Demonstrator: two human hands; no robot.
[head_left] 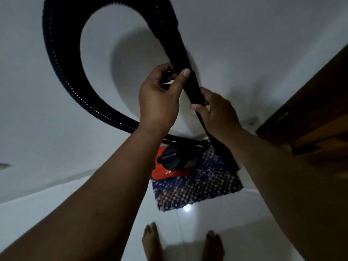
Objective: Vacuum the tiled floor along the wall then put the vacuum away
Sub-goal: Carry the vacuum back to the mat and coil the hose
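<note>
A black ribbed vacuum hose loops high in front of the white wall and runs down to a red and black vacuum body, which stands on a purple patterned mat by the wall. The hose ends in a black rigid tube. My left hand grips the upper part of that tube, thumb across it. My right hand holds the tube just below. The tube's lower end passes behind my right wrist toward the mat.
A dark wooden door or cabinet stands at the right. White glossy floor tiles lie below, with my bare feet near the bottom edge. The white wall fills the left and top.
</note>
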